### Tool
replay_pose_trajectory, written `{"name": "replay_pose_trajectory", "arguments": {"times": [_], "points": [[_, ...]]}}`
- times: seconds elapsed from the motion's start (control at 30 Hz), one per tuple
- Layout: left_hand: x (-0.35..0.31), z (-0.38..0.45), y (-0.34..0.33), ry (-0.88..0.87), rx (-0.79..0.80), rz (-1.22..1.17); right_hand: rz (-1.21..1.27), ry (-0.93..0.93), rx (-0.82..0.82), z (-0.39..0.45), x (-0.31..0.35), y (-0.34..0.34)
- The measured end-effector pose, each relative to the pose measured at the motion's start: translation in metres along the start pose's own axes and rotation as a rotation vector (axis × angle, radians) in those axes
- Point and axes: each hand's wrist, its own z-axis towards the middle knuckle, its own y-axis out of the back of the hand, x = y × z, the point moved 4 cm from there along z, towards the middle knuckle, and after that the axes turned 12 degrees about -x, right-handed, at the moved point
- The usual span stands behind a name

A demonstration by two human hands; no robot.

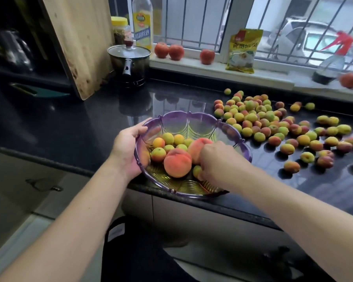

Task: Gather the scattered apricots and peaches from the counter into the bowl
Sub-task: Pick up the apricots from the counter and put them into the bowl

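A clear purple bowl point(194, 116) sits at the front edge of the black counter point(86, 127). It holds several small apricots point(167, 138) and two larger peaches. My left hand point(128, 147) grips the bowl's left rim. Inside the bowl, my right hand point(218, 161) has its fingers curled round the right-hand peach point(198, 145). The other peach point(177, 163) lies just to its left. Many apricots point(259, 119) lie scattered over the counter to the right of the bowl.
Three red peaches point(173, 51) stand on the window sill, and another point(352, 80) is at the far right. A lidded pot point(128, 64), oil bottle point(142, 21), yellow-lidded jar, yellow packet point(243, 51), spray bottle point(330, 64) and leaning wooden board point(77, 43) line the back.
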Motion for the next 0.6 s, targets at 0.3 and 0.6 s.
{"name": "replay_pose_trajectory", "arguments": {"times": [0.3, 0.6], "points": [[0.004, -0.001, 0.003, -0.078, -0.082, 0.015, -0.069, 0.071, 0.024, 0.001, 0.001, -0.006], [0.015, -0.018, -0.015, -0.146, -0.203, -0.098, 0.225, -0.315, -0.402, -0.019, -0.105, 0.041]]}}
